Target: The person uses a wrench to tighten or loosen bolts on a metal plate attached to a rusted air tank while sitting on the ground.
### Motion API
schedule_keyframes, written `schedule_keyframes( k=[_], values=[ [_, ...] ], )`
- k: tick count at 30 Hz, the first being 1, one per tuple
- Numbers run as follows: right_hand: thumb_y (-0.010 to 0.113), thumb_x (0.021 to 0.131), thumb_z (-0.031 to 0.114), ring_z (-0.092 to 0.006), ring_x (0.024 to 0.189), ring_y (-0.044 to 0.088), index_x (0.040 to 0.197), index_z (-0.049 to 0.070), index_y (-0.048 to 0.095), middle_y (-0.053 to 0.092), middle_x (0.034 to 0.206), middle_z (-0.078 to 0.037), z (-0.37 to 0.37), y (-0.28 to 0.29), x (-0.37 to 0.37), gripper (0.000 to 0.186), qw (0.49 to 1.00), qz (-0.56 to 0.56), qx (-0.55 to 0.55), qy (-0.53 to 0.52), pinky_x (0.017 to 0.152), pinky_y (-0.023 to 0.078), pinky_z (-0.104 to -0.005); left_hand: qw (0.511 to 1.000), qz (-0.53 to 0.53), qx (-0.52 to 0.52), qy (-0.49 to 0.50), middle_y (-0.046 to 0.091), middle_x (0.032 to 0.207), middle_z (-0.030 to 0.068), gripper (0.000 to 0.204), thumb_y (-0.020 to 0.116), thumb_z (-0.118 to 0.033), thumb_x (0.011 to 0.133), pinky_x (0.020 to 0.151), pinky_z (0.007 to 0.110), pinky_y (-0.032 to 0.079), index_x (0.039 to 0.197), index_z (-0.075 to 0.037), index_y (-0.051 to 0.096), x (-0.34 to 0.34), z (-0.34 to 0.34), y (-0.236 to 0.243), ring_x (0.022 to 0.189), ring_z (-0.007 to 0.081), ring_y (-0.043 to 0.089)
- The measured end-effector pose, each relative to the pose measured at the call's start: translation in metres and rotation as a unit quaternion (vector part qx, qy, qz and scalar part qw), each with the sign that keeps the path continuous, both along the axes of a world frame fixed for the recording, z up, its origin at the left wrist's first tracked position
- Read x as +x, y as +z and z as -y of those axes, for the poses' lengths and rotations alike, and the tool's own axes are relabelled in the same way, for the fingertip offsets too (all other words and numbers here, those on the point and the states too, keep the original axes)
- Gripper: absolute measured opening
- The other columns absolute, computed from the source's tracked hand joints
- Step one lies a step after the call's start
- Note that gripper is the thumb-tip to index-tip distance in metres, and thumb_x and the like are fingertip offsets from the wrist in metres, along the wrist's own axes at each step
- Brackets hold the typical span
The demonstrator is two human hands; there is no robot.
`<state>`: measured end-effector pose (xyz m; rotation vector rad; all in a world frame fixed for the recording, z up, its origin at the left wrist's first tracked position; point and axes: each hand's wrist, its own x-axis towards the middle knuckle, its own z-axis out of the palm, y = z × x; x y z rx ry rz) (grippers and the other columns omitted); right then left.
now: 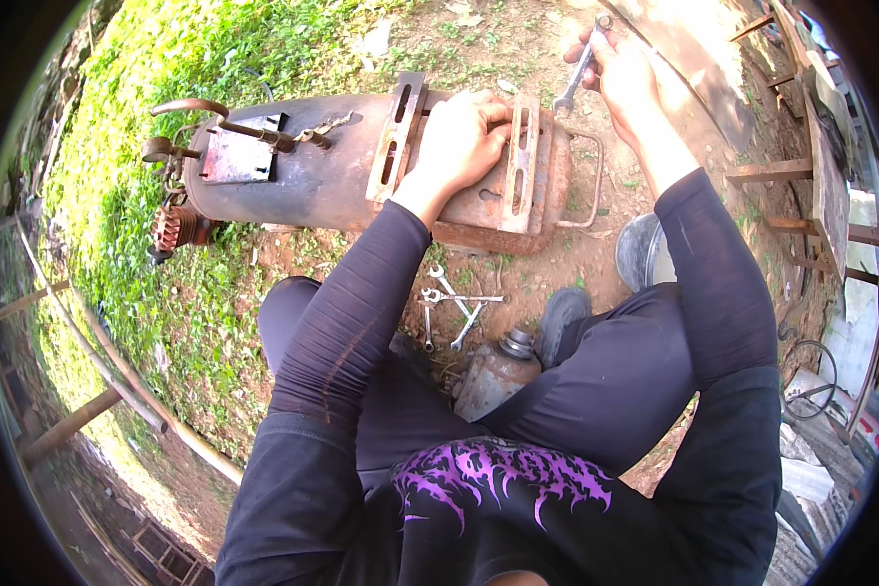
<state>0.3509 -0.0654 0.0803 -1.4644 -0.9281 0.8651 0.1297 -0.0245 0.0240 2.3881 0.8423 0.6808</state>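
Note:
A rusty cylindrical tank point(342, 137) lies on its side in front of me, with two slotted metal brackets across its top. My left hand point(467, 137) rests over the tank between the left bracket point(397, 142) and the right bracket point(523, 164). Its fingers curl beside the right bracket, and whatever they may hold is hidden. Past the tank's right end, my right hand point(620, 73) is raised, closed around a combination wrench point(578, 78). One wrench end points up and away, the other down toward the tank.
Several wrenches point(459, 298) lie on the dirt between my legs, near a rusty bottle-shaped jack point(498, 374). A metal bucket point(645, 252) stands by my right knee. Pipes and a gauge point(156, 149) stick out from the tank's left end. A wooden frame point(816, 176) stands at right.

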Motion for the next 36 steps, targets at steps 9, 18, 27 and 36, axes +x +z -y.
schedule_keyframes(
  k=[9, 18, 27, 36],
  values=[
    [0.042, 0.108, 0.017, -0.0028, 0.064, 0.048, 0.116, 0.003, 0.059, 0.072, 0.094, -0.006, -0.001, -0.003, 0.001, 0.024, 1.000, -0.012, -0.003, -0.012, 0.060, 0.044, -0.0181, 0.997, 0.031, 0.064, 0.023, 0.066, 0.093, 0.0120, 0.029, 0.069, -0.029, 0.087, 0.081, 0.039, 0.050, 0.105, -0.006, 0.074, 0.001, 0.005, 0.001, 0.093, 0.0309, 0.064],
    [0.043, 0.108, 0.022, -0.0045, 0.067, 0.051, 0.117, 0.005, 0.057, 0.070, 0.096, -0.006, -0.005, -0.006, 0.000, 0.024, 1.000, -0.011, -0.026, -0.009, 0.067, 0.047, -0.0223, 0.993, 0.007, 0.075, 0.094, 0.067, 0.094, 0.0123, 0.024, 0.069, -0.027, 0.087, 0.082, 0.042, 0.049, 0.095, -0.005, 0.071, 0.005, 0.014, -0.001, 0.094, 0.0307, 0.064],
    [0.043, 0.108, 0.018, -0.0035, 0.063, 0.050, 0.113, 0.002, 0.059, 0.072, 0.093, -0.008, -0.006, -0.009, 0.000, 0.024, 1.000, -0.013, -0.017, -0.020, 0.060, 0.046, -0.0200, 0.996, 0.027, 0.041, 0.068, 0.065, 0.092, 0.0100, 0.027, 0.069, -0.032, 0.089, 0.079, 0.042, 0.049, 0.097, -0.007, 0.074, 0.006, 0.009, -0.001, 0.091, 0.0295, 0.064],
    [0.042, 0.108, 0.017, -0.0038, 0.061, 0.049, 0.112, 0.001, 0.058, 0.071, 0.091, -0.010, 0.000, -0.005, 0.003, 0.023, 0.999, -0.016, -0.019, -0.029, 0.056, 0.045, -0.0191, 0.998, 0.032, 0.020, -0.043, 0.069, 0.102, 0.0097, 0.020, 0.071, -0.017, 0.084, 0.089, 0.039, 0.051, 0.101, -0.009, 0.075, -0.008, 0.001, 0.002, 0.099, 0.0310, 0.065]
  ],
)
